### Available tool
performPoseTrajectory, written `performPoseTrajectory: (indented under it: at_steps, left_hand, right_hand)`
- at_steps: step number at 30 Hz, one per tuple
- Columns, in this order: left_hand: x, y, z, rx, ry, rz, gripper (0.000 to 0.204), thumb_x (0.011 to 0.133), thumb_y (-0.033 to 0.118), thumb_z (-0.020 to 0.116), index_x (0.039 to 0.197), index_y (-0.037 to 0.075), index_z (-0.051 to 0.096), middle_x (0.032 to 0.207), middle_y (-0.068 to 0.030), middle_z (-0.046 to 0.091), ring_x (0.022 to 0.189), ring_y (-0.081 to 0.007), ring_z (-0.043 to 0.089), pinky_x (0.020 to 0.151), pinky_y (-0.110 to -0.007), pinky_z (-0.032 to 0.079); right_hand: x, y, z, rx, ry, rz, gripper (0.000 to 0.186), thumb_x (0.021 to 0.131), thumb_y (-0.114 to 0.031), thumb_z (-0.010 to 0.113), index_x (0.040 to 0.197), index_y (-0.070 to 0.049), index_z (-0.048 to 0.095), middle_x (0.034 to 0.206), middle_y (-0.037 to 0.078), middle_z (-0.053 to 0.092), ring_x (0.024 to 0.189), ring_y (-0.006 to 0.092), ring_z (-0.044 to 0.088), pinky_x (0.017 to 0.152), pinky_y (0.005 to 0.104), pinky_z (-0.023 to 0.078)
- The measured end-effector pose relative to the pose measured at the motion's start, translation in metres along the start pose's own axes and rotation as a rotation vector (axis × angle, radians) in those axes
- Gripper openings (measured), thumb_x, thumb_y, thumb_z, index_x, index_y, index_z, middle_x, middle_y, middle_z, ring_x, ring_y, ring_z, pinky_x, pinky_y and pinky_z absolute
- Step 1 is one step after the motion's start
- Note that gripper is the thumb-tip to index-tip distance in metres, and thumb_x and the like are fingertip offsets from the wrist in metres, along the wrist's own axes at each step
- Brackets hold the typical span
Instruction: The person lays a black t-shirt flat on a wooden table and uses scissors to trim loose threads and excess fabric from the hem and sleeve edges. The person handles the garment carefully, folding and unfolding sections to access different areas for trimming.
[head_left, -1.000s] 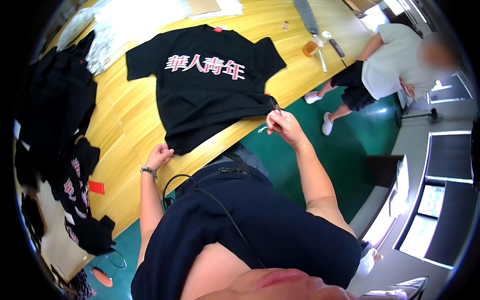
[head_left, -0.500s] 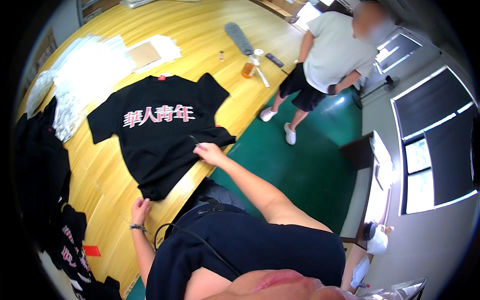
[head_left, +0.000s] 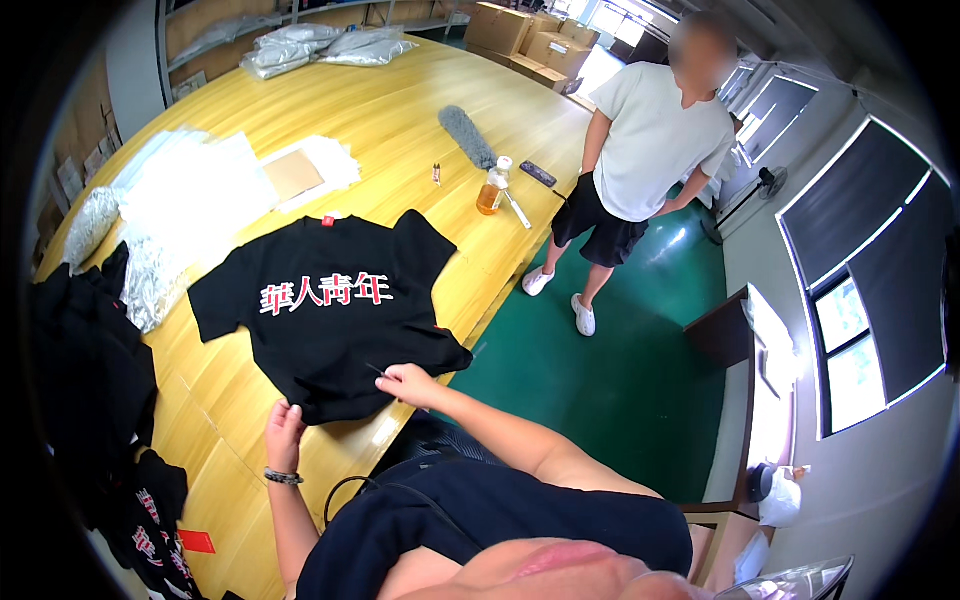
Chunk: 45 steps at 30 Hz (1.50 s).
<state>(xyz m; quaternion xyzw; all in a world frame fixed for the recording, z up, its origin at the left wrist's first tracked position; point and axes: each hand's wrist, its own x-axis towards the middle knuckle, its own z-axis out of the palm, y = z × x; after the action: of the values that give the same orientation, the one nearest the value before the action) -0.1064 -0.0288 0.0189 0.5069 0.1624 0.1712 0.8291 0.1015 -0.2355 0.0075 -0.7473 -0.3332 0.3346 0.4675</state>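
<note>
A black short-sleeved T-shirt [head_left: 330, 345] with white-and-red lettering across the chest lies spread on the yellow wooden table, its hem toward me. My left hand [head_left: 284, 438], with a dark bracelet at the wrist, is closed on the hem's left corner. At the lower right of the shirt, my right hand [head_left: 408, 385] is closed round a slim, dark, pointed tool [head_left: 374, 370] whose tip shows over the cloth. Its exact kind is too small to make out. Between my hands the hem is bunched in folds.
Clear plastic bags [head_left: 200, 185] and a brown card [head_left: 292, 178] lie beyond the shirt. Black garments [head_left: 90, 370] are piled at left. A bottle [head_left: 492, 190], a grey duster [head_left: 466, 135] and a phone [head_left: 538, 173] sit farther off. Past the table's right edge stands a person [head_left: 660, 140].
The view has tilted up, showing more of the table's far end and cardboard boxes. Both hands stay at the hem; the right hand is a little nearer the left. The person's head has turned.
</note>
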Motion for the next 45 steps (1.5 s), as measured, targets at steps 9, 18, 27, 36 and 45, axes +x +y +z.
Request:
performPoseTrajectory:
  at_steps: [9,18,27,36,45]
  left_hand:
    - [-0.006,-0.031,0.002,0.107,0.155,-0.234,0.006,0.088,0.018,0.056,0.083,0.015,0.053,0.065,0.0103,0.049,0.053,0.0000,0.041,0.050,-0.016,0.034]
    - [-0.030,-0.027,-0.010,0.168,0.158,-0.207,0.009,0.088,0.021,0.056,0.088,0.012,0.055,0.071,0.0072,0.054,0.059,-0.0014,0.046,0.057,-0.017,0.039]
    - [-0.030,-0.019,-0.007,0.180,0.133,-0.193,0.012,0.088,0.019,0.057,0.093,0.009,0.053,0.076,0.0057,0.055,0.064,-0.0025,0.050,0.062,-0.017,0.042]
    - [-0.029,-0.011,0.001,0.152,0.086,-0.207,0.021,0.083,0.005,0.061,0.102,0.002,0.055,0.091,-0.0014,0.061,0.082,-0.0075,0.057,0.076,-0.022,0.046]
    - [-0.021,-0.007,-0.003,0.224,-0.007,-0.187,0.019,0.083,0.005,0.061,0.101,0.000,0.060,0.093,-0.0008,0.062,0.082,-0.0072,0.056,0.076,-0.022,0.045]
  right_hand:
    - [-0.010,-0.017,0.020,0.180,-0.118,0.123,0.033,0.086,-0.034,0.056,0.074,-0.004,0.059,0.061,0.000,0.051,0.055,0.0079,0.047,0.053,0.0257,0.041]
    - [0.000,-0.017,0.043,0.028,-0.144,-0.033,0.029,0.084,-0.031,0.059,0.074,-0.003,0.057,0.059,0.001,0.051,0.051,0.0081,0.048,0.050,0.0271,0.042]
    - [0.005,-0.041,0.062,0.152,-0.147,-0.179,0.017,0.083,-0.017,0.060,0.081,-0.001,0.059,0.067,0.000,0.054,0.062,0.0057,0.047,0.059,0.0241,0.041]
    - [0.017,-0.052,0.062,0.101,-0.083,-0.220,0.014,0.082,-0.014,0.060,0.082,0.000,0.059,0.070,0.003,0.055,0.065,0.0082,0.050,0.062,0.0253,0.043]
    - [0.032,-0.065,0.070,0.055,-0.235,-0.489,0.026,0.078,-0.002,0.057,0.104,0.001,0.058,0.098,0.009,0.057,0.086,0.0150,0.058,0.078,0.0268,0.047]
